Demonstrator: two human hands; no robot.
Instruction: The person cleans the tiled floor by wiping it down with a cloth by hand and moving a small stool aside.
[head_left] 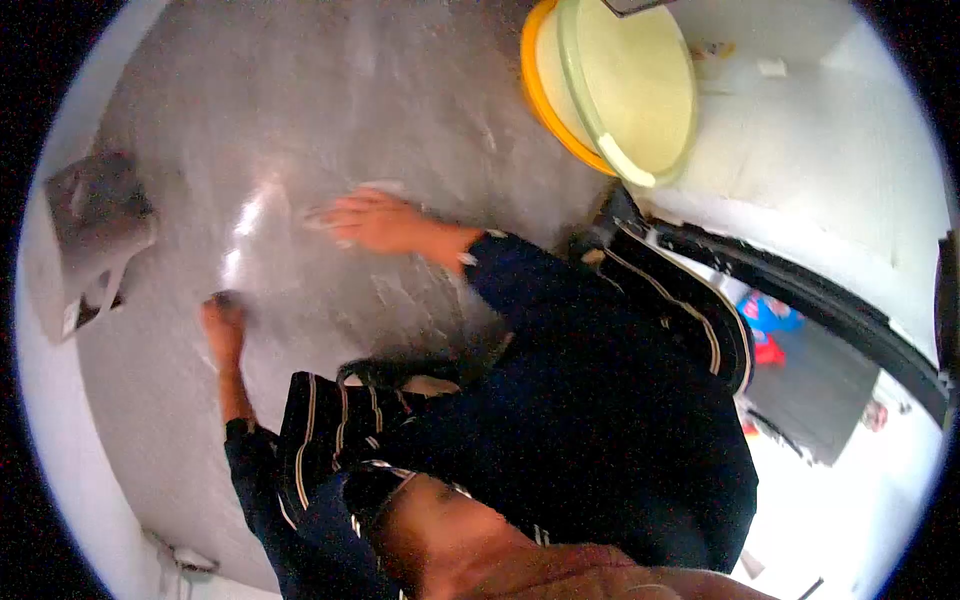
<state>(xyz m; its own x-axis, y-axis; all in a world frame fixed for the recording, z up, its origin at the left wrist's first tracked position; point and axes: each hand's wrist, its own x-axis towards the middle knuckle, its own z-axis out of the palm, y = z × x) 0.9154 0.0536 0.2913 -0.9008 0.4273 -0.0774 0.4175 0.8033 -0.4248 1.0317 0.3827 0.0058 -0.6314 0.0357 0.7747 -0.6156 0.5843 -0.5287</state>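
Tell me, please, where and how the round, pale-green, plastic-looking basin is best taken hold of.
Probably by the basin's curved rim, coming from the side facing the right hand: that stretch bows toward the hand, while the far edge appears close to the smooth white surface. A curved orange rim runs just outside, so place the grip carefully.

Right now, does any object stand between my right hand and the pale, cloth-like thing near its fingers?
Nothing visible does: your right hand seems to lie on the pale, cloth-like thing, though blur hides the exact contact. The pale-green tub stands well aside.
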